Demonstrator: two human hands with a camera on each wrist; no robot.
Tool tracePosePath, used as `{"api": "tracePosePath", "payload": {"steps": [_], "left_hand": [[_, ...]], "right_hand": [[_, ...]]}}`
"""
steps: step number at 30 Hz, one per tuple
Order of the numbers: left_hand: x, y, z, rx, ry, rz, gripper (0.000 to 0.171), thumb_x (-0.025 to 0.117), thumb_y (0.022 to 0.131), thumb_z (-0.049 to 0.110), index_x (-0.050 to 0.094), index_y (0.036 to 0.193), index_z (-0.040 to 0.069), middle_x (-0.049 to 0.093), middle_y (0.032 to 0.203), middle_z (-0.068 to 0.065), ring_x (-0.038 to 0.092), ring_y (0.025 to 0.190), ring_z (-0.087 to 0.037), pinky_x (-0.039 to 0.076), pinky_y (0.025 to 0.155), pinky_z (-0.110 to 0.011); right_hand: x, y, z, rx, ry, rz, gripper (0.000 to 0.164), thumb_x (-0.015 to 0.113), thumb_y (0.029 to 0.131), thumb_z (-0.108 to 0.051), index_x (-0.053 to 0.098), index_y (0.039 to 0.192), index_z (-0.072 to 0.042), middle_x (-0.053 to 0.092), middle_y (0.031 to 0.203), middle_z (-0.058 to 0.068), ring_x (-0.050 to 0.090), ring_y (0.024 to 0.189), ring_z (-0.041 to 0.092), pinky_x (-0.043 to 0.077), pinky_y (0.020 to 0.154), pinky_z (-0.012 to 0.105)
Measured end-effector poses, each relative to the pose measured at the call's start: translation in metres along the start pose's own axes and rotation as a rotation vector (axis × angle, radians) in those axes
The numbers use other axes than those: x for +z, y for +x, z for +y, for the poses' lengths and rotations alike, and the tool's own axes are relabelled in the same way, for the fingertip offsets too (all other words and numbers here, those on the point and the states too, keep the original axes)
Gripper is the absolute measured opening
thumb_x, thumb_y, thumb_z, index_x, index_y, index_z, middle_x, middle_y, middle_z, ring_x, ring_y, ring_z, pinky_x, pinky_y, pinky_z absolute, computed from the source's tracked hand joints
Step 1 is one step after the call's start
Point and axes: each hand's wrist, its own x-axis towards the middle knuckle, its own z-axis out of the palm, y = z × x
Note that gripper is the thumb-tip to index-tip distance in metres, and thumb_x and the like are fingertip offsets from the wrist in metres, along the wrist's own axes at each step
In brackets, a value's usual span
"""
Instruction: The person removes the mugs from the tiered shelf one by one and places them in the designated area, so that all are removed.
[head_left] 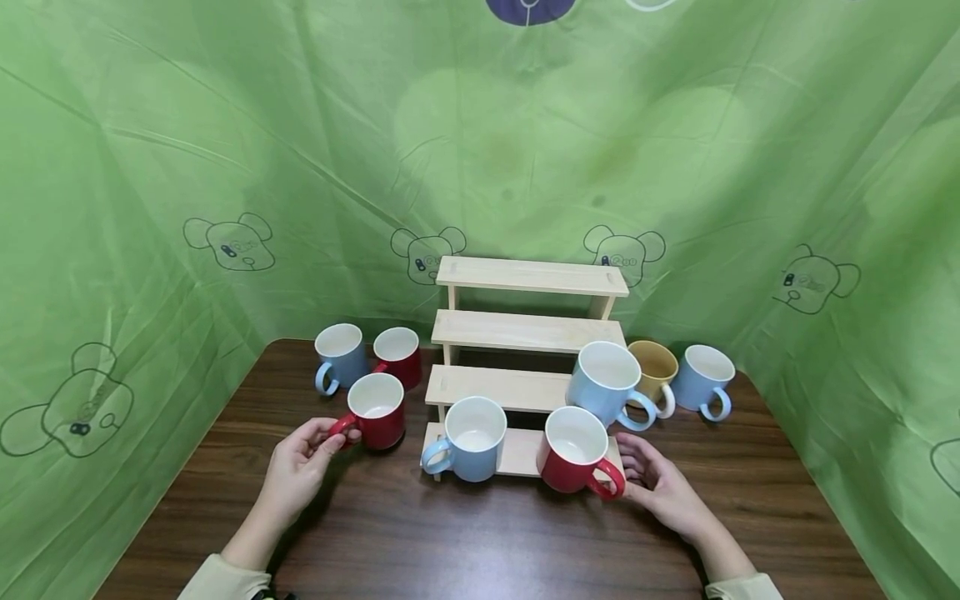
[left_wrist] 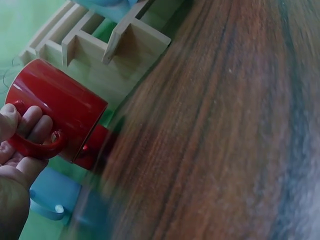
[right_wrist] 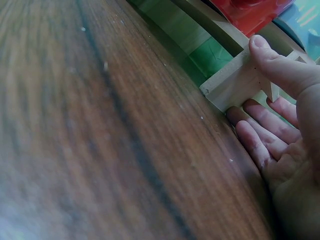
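My left hand (head_left: 300, 467) grips the handle of a red mug (head_left: 381, 414) with a white inside; the mug is upright, close over the table at the left of the wooden step rack (head_left: 510, 382). Fingers wrap through the handle in the left wrist view. At the rack's right end is my right hand (head_left: 663, 487), its thumb at the bottom step's corner and its loosely bent fingers alongside the side panel (right_wrist: 240, 82). A red mug (head_left: 562, 462) and a light blue mug (head_left: 468, 450) stand on the bottom step. Another light blue mug (head_left: 592, 392) stands one step up, at the right.
Behind the held mug stand a blue mug (head_left: 348, 362) and a red mug (head_left: 405, 367). A yellow mug (head_left: 654, 367) with a white handle and a light blue mug (head_left: 693, 392) stand right of the rack. Green cloth (head_left: 517, 150) surrounds the dark wooden table (head_left: 480, 550).
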Motion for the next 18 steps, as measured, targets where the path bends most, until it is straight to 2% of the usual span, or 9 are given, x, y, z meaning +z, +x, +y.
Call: {"api": "tracePosePath", "payload": {"steps": [8, 18], "left_hand": [[0.001, -0.002, -0.007, -0.005, 0.002, -0.003, 0.008, 0.064, 0.106, -0.008, 0.068, 0.112, -0.011, 0.079, 0.103, -0.028, 0.077, 0.097, -0.006, 0.061, 0.086, -0.018], [0.001, -0.001, -0.015, -0.024, -0.043, -0.036, 0.008, 0.063, 0.106, -0.009, 0.068, 0.111, -0.013, 0.078, 0.104, -0.031, 0.078, 0.099, -0.006, 0.061, 0.088, -0.019]], "right_hand": [[0.0, 0.0, 0.0, 0.0, 0.003, -0.004, 0.072, 0.079, 0.099, -0.002, 0.041, 0.159, 0.005, 0.061, 0.146, 0.029, 0.068, 0.12, 0.009, 0.057, 0.099, 0.022], [0.0, 0.0, -0.002, 0.023, 0.001, -0.001, 0.072, 0.08, 0.099, -0.004, 0.041, 0.159, 0.004, 0.061, 0.147, 0.029, 0.068, 0.12, 0.009, 0.057, 0.099, 0.022]]}}
